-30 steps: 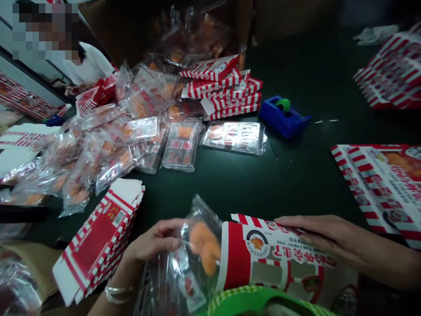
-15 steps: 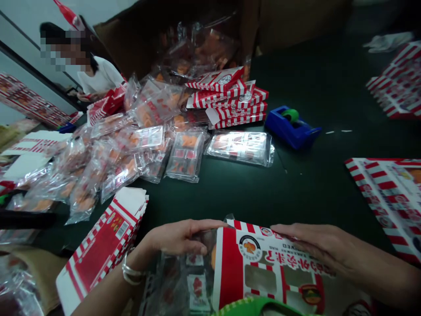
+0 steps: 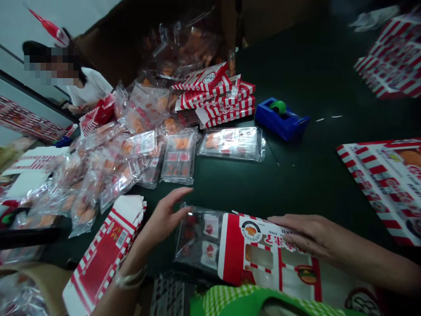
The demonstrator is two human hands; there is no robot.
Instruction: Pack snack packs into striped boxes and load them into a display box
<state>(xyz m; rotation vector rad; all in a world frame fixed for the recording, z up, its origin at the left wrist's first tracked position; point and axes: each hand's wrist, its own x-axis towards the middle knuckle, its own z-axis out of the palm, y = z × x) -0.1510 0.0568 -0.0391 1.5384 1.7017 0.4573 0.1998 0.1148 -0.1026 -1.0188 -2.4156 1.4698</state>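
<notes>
In front of me lies a red-and-white printed carton (image 3: 230,254) with windows. A clear plastic tray (image 3: 194,241) of small packets sits partly inside it, its left end sticking out. My right hand (image 3: 305,232) grips the carton's far edge, fingers along the top. Beside the tray's left end is my left hand (image 3: 169,213), thumb and index finger apart, the thumb at the tray's corner; its other fingers are partly hidden. Below my left wrist lies a stack of flat red-and-white cartons (image 3: 103,250).
Bagged trays (image 3: 108,158) are heaped at left, with filled cartons (image 3: 223,101) stacked behind. A blue tape dispenser (image 3: 281,118) stands at centre right. More printed cartons (image 3: 388,184) lie at right. Across the table sits another person (image 3: 88,85).
The tray has gone farther into the carton, or the carton over it, and shows more clearly. My left hand has moved off the carton's edge to the tray's left end. The view has shifted slightly.
</notes>
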